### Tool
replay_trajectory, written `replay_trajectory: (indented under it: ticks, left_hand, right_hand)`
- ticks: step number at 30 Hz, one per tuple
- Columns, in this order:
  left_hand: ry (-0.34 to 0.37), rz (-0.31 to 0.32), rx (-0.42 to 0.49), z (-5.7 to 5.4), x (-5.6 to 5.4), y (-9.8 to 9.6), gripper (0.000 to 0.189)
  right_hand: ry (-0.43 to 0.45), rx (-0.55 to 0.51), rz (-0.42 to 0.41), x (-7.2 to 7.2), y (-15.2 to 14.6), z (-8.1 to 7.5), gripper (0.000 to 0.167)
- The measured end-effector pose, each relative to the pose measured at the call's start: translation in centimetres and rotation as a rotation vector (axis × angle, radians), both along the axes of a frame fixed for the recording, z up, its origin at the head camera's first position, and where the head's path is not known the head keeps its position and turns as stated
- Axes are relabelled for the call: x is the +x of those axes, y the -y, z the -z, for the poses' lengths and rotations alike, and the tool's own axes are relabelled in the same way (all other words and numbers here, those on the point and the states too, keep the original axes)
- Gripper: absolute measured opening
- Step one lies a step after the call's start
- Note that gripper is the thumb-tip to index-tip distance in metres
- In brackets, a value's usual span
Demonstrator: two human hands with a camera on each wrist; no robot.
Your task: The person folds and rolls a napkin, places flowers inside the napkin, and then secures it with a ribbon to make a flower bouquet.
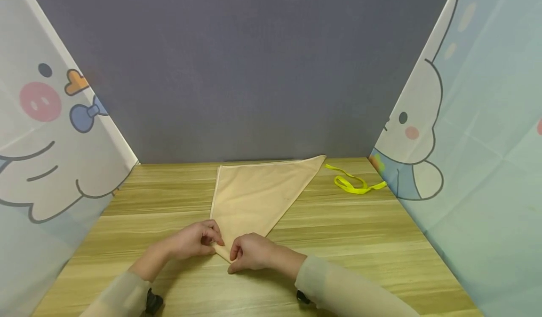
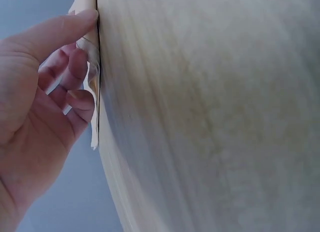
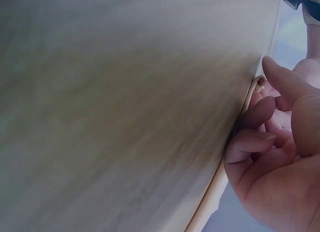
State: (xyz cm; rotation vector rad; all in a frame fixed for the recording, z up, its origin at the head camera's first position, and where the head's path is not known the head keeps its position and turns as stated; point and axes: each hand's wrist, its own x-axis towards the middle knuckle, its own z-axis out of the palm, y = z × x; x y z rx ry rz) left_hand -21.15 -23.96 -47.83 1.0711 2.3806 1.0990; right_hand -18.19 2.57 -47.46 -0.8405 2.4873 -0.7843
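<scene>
A peach-coloured cloth (image 1: 254,194) lies flat on the table, its far right corner drawn out to a point. Its near end is turned into a narrow roll, and the coiled end of the cloth (image 3: 260,82) shows in the right wrist view. At the left of this roll, my left hand (image 1: 195,240) pinches the edge between thumb and fingers. My right hand (image 1: 253,252) holds the right end of the roll, fingers bent over it and thumb on the near side. In the left wrist view, some loose cloth (image 2: 94,119) hangs beside the curled fingers.
A yellow ribbon (image 1: 355,188) lies loosely looped at the table's far right. The wood-grain table (image 1: 338,241) is bounded by a dark back panel (image 1: 254,72) and by cartoon-printed side panels (image 1: 478,166).
</scene>
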Motion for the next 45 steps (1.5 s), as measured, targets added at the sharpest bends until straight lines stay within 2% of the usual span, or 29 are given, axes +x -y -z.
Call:
replay_trajectory:
  ticks: [8,19,24,36,40,45]
  left_hand:
    - [-0.016,0.029,-0.020,0.5,-0.6,0.5,0.016]
    - [-0.019,0.041,-0.018,0.4,-0.7,0.4,0.014]
    - [-0.028,0.038,-0.034,0.2,-0.9,0.4,0.013]
    - [-0.131,0.057,-0.049,0.0,-1.6,-0.2,0.016]
    - [-0.114,0.015,-0.041,0.4,-1.8,-0.4,0.015]
    - [-0.037,-0.098,-0.035,0.6,-1.9,-1.0,0.009]
  right_hand:
    - [-0.048,0.031,0.000,0.2,0.0,-0.1,0.022]
    - [-0.088,0.057,0.009,0.2,0.2,-0.2,0.022]
    - [-0.125,0.043,0.008,0.0,0.1,0.0,0.016]
    - [-0.101,-0.046,0.029,-0.4,-0.7,0.1,0.013]
    - [-0.092,-0.040,0.055,-0.4,-0.8,-0.1,0.013]
    - [-0.025,-0.094,0.104,-0.4,-1.1,0.0,0.008]
